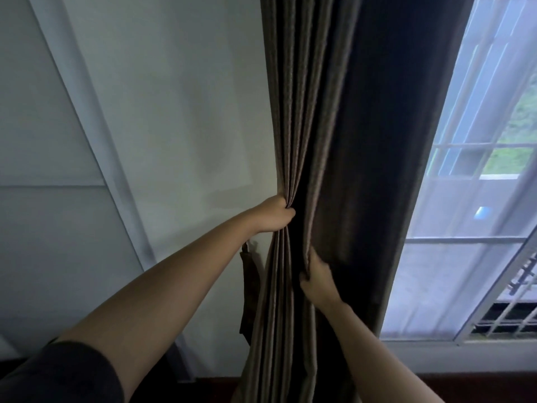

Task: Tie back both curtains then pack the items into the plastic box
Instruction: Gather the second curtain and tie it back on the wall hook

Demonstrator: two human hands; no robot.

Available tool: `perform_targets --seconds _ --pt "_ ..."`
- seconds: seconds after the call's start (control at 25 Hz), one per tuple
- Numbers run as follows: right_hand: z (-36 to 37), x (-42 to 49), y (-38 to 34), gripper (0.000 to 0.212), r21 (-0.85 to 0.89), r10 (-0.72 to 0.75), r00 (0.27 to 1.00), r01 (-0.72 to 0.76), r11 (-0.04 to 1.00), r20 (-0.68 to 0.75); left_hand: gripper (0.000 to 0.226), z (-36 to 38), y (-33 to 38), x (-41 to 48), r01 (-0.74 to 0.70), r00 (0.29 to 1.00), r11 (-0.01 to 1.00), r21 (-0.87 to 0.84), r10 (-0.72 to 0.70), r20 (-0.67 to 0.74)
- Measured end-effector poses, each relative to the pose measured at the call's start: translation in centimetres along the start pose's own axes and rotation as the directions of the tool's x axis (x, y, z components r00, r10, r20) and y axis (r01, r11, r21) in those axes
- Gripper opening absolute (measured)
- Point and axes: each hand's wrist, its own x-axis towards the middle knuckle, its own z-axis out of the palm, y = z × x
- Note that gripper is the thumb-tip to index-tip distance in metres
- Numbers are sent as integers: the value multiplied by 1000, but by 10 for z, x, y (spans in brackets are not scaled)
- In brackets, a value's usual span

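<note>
Left hand [276, 214] clenched round the gathered left folds of the curtain [363, 141], right hand [317, 280] lower, gripping a middle fold, brown strap [248, 276] hanging just left of the curtain on the wall [174, 112], window [470, 199] to its right.

**2 bare arms, 1 dark sleeve**

2 arms of the person are in view. The left arm [162, 286] is bare from the wrist up, and in the lower left corner it goes into a sleeve [66, 373] of plain cloth, dark, almost black. The right arm [377, 353] is bare until the bottom edge. The left hand [274, 213] and the right hand [318, 282] are bare; the right one looks a little blurred.
</note>
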Motion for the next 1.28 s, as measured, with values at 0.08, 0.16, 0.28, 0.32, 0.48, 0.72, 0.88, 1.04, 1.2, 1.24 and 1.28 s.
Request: perform_targets --seconds 0.08,0.16,0.28,0.32,0.48,0.72,0.88,1.04,1.2,1.24,1.28 --pt "12 -6 0 71 -56 59 990 -52 997 124 12 1 0 4 19 1000 1000 16 -19 10" --pt "17 -5 -3 73 -65 77 982 -66 996 175 11 3 4 5 17 1000 1000 14 -17 25" --pt "16 2 -9 76 -80 54 979 -39 996 195 22 6 10 0 8 1000 999 -36 -7 28" --pt "15 3 -9 76 -82 54 978 -38 996 200 31 6 13 -3 5 1000 999 -40 -4 25" --pt "18 8 -17 67 -135 87 972 -58 989 219 38 11 20 -6 10 1000 1000 19 -10 4" --pt "20 5 -23 67 -199 128 898 -47 979 421 43 19 21 2 -4 985 996 88 19 -174" --pt "-48 8 -32 36 -332 -325 898 222 917 -296 41 4 7 0 -18 991 999 50 24 -133" --pt "-166 42 -105 60 -280 -376 307 313 907 -875 45 -1 -2 4 -40 995 999 25 42 -91" --pt "-229 82 -137 84 -20 -171 593 252 967 -787 50 5 -1 6 -64 993 998 7 64 -100" --pt "-228 86 -133 76 -3 -128 685 181 983 -717 50 6 -1 7 -66 993 998 1 65 -99" --pt "-221 90 -124 64 -35 -111 755 116 993 -647 50 7 -1 8 -70 993 998 -3 70 -99"
